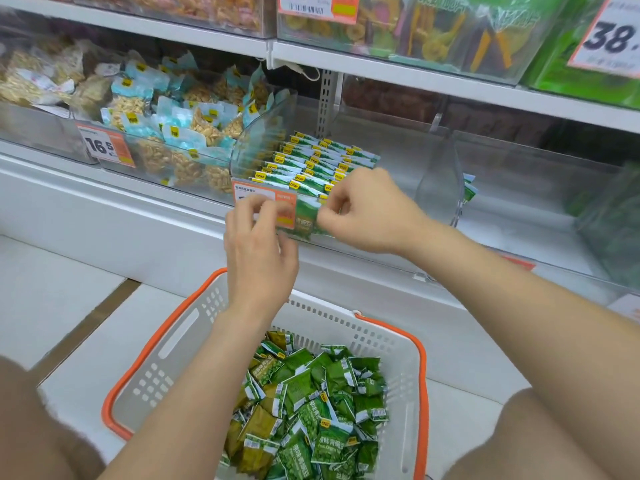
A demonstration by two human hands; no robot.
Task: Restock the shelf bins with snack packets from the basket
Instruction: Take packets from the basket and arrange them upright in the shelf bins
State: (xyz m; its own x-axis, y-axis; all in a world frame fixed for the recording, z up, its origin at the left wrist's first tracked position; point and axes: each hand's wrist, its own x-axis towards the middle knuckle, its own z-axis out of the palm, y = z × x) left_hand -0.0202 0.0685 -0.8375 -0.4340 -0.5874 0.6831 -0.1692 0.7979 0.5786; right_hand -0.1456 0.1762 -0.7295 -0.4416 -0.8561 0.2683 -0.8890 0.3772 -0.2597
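Both my forearms reach up from over the basket (421, 358) to the front of the clear bin (242, 150) on the low shelf. My right grip (363, 213) is turned knuckles up, wrist bent slightly inward, its fingers curled tight and pinching the top right edge of one green packet (306, 218). That packet stands upright at the bin's front wall, just beside the orange price label (258, 195); I cannot tell whether it sits inside the wall or just before it. My left grip (259, 247) is raised with its back toward me, fingers bent over the label and thumb near the packet's lower left edge; whether it actually has hold of the packet I cannot tell. Behind, rows of packets (311, 161) stand on edge in the bin. Loose packets (311, 410) lie heaped in the basket on the floor.
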